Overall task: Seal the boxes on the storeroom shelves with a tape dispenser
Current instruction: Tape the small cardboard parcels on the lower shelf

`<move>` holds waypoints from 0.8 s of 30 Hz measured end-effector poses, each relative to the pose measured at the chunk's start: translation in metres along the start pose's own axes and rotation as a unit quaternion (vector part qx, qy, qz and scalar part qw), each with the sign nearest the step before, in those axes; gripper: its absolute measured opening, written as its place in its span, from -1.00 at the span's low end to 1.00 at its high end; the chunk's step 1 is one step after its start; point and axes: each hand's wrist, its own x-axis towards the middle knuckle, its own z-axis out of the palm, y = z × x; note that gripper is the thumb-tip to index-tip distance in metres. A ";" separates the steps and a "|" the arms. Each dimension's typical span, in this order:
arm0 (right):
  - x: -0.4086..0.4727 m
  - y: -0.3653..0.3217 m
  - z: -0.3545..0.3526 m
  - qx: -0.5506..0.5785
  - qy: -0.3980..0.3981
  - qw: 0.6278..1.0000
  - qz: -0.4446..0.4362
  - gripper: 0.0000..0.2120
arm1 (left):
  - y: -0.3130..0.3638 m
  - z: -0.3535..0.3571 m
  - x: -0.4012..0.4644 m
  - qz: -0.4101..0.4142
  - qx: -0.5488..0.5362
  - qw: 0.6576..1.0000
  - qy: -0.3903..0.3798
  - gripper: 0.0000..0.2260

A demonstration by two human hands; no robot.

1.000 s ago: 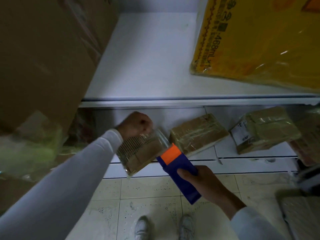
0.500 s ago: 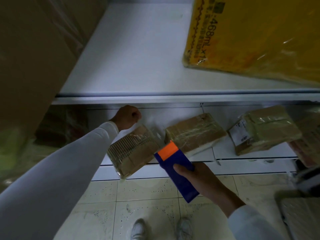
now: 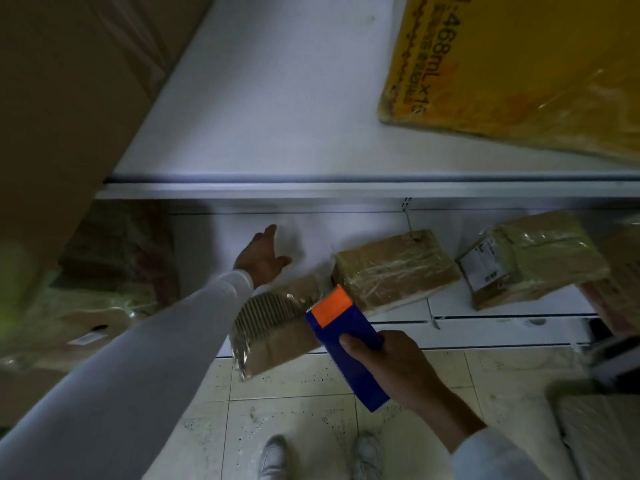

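Here, the head view looks down over two white shelves and a speckled tile floor (image 3: 277, 427); the person's two shoes (image 3: 318, 459) show at the bottom edge. The right hand (image 3: 398, 368) grips a blue tape dispenser (image 3: 349, 344) around its lower body, fingers and thumb curled round it; the dispenser's orange end (image 3: 333, 305) and toothed edge point up and away from the body, over the front of the lower shelf (image 3: 502, 308). The left hand (image 3: 263, 259), on a white sleeve (image 3: 138, 368), is stretched out above the lower shelf with fingers straight and spread, so that grip is loose and holds nothing; it hovers just beyond the near box (image 3: 273, 327), whether touching it cannot be told. This near box, wrapped in clear tape, lies tilted with its corrugated end overhanging the shelf's front edge, just beside the dispenser's orange end. A second taped box (image 3: 394, 268) lies to its right, and a third box (image 3: 533, 254), bearing a white label, lies further right, apart from the second. On the upper shelf (image 3: 277, 116) stands a yellow carton (image 3: 519, 64) at the right, printed "468mL"; a large brown carton (image 3: 69, 98) fills the left; below it, dim wrapped goods (image 3: 86, 306) sit in shadow.
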 end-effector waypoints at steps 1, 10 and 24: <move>-0.001 -0.001 0.000 0.000 -0.001 1.000 0.001 -0.56 | -0.001 0.004 -0.008 0.014 -0.001 0.997 0.072 -0.45; -0.002 0.001 0.012 0.014 0.037 0.999 0.005 -0.56 | 0.003 0.020 -0.098 0.201 -0.007 0.959 0.198 -0.65; 0.005 -0.023 0.042 0.068 0.040 0.997 0.004 -0.58 | -0.050 -0.012 -0.070 0.092 0.067 0.990 0.078 -0.84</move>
